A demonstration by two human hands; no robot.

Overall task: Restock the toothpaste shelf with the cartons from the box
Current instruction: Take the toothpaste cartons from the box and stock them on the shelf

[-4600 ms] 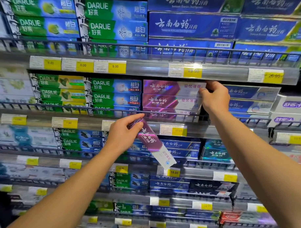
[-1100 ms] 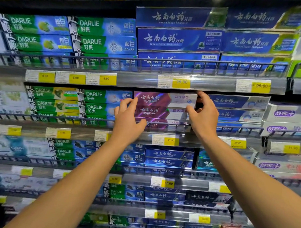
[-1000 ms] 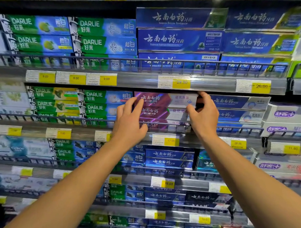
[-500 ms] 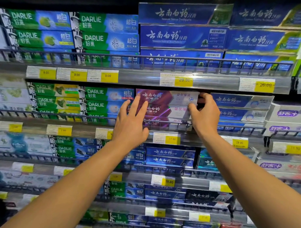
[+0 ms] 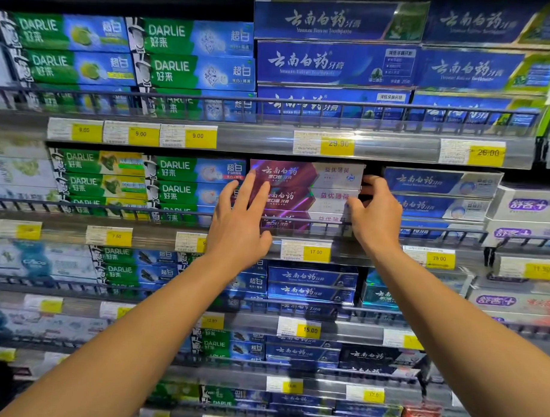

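Three purple-and-white toothpaste cartons (image 5: 305, 197) lie stacked on the second shelf, behind its wire rail (image 5: 310, 222) and above the 17.00 price tag (image 5: 306, 251). My left hand (image 5: 239, 216) lies flat against the left end of the stack's front, fingers spread, holding nothing. My right hand (image 5: 376, 212) curls around the stack's right end, with fingertips on the top carton and the thumb on the middle one. The box is not in view.
Green Darlie cartons (image 5: 181, 180) touch the purple stack on the left. Blue cartons (image 5: 436, 195) sit to its right across a dark gap. A shelf with a 29.90 tag (image 5: 335, 144) hangs close above. More stocked shelves run below.
The purple carton my left hand held off the shelf 4.6 s ago is out of that hand. My left hand has slid right onto the stack's front. My right hand stays at the right end.
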